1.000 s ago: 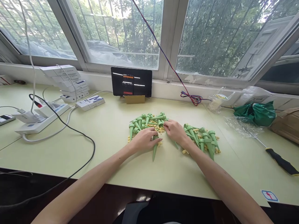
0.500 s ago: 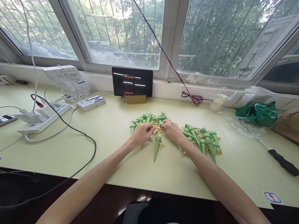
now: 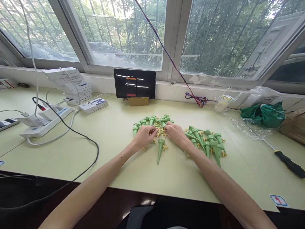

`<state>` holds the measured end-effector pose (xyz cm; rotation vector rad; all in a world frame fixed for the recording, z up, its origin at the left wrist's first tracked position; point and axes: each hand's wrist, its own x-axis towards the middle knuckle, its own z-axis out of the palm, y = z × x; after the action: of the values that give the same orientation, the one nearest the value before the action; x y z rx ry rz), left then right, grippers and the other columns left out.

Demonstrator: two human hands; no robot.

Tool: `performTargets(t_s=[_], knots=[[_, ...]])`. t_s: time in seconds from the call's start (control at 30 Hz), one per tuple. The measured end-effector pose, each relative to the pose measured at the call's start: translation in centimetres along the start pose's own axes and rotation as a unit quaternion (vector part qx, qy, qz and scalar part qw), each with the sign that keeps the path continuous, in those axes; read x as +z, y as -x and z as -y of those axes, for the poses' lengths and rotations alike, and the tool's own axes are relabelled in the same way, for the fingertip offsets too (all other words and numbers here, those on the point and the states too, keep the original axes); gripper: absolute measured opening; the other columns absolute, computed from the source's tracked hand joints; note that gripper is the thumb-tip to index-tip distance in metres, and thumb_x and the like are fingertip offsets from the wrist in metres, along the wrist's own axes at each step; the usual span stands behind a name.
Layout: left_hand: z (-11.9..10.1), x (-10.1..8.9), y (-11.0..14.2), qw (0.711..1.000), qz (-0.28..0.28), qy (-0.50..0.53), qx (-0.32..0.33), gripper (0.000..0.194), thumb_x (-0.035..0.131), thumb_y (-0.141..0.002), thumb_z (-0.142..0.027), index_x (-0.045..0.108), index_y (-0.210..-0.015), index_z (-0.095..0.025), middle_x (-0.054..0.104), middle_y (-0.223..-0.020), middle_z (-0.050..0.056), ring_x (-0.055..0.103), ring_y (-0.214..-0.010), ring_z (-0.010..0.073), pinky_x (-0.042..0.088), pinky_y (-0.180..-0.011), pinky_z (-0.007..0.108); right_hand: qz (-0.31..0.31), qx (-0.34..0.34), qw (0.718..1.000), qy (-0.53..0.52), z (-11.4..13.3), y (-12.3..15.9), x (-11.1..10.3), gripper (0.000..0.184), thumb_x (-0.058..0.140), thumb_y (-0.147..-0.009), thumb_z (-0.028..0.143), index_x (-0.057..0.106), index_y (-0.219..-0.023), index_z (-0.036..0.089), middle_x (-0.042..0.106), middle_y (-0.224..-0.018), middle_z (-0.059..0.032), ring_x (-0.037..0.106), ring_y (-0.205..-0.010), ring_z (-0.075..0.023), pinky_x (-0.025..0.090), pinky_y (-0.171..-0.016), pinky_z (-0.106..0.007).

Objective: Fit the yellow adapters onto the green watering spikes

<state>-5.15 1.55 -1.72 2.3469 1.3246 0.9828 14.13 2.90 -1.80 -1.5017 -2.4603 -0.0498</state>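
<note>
My left hand (image 3: 144, 135) reaches into the left pile, its thumb and fingers pinched on a small yellow T-shaped valve (image 3: 156, 128). Close beside it, my right hand (image 3: 176, 134) is closed at the right edge of this pile. It curls round a green plant-watering spike that my fingers and wrist mostly hide. Around both hands lie several green spikes (image 3: 152, 121) with ribbed caps, mixed with yellow valves (image 3: 164, 135). One capped green spike (image 3: 160, 152) lies in front of the hands, its tip towards me and a yellow valve by its cap.
A second pile of green spikes (image 3: 212, 144) and yellow valves is right of my right forearm. Farther off stand a tablet (image 3: 134, 84), white boxes (image 3: 75, 86) and a power strip (image 3: 47, 122). A screwdriver (image 3: 289, 163) and green bag (image 3: 263, 115) lie at right.
My left hand has let go of the green spike in front and moved up and left to the yellow valves. My right hand has barely moved; the spike tip below it is now hidden.
</note>
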Motion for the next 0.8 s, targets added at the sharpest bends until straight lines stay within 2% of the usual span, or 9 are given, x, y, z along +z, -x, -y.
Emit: performTargets(t_s=[0.27, 0.4, 0.6, 0.8], knots=[[0.0, -0.1, -0.1, 1.000, 0.010, -0.003, 0.003, 0.034, 0.052, -0.092, -0.030, 0.059, -0.061, -0.018, 0.051, -0.053, -0.004, 0.041, -0.050, 0.0110, 0.034, -0.055, 0.025, -0.115, -0.030, 0.988, -0.103, 0.2, 1.7, -1.6, 0.011, 0.048, -0.099, 0.017, 0.058, -0.094, 0.017, 0.062, -0.096, -0.0088, 0.057, -0.073, -0.0184, 0.040, -0.058, -0.027], [-0.2, -0.2, -0.1, 1.000, 0.020, 0.004, 0.006, 0.033, 0.053, -0.092, -0.030, 0.059, -0.062, -0.017, 0.049, -0.052, -0.004, 0.040, -0.049, 0.0104, 0.033, -0.054, 0.025, -0.167, -0.045, 0.971, -0.165, -0.1, 3.3, -1.3, 0.011, 0.044, -0.100, 0.017, 0.054, -0.096, 0.019, 0.061, -0.096, -0.0086, 0.058, -0.078, -0.0199, 0.043, -0.063, -0.028], [-0.3, -0.1, -0.3, 0.999, 0.034, 0.010, 0.034, 0.032, 0.053, -0.092, -0.032, 0.062, -0.065, -0.017, 0.046, -0.052, -0.004, 0.038, -0.049, 0.0101, 0.033, -0.053, 0.025, -0.197, -0.031, 0.937, -0.286, -0.1, 4.3, 0.7, 0.009, 0.046, -0.099, 0.018, 0.054, -0.096, 0.019, 0.062, -0.093, -0.0068, 0.059, -0.079, -0.0189, 0.046, -0.072, -0.029], [-0.2, 0.1, -0.4, 0.998, 0.053, 0.006, 0.046, 0.035, 0.051, -0.094, -0.035, 0.063, -0.066, -0.017, 0.049, -0.054, -0.003, 0.038, -0.050, 0.0104, 0.033, -0.053, 0.025, -0.208, -0.010, 0.922, -0.326, 0.5, 4.2, 0.9, 0.014, 0.045, -0.100, 0.021, 0.058, -0.102, 0.018, 0.065, -0.098, -0.0083, 0.061, -0.087, -0.0196, 0.048, -0.079, -0.030]])
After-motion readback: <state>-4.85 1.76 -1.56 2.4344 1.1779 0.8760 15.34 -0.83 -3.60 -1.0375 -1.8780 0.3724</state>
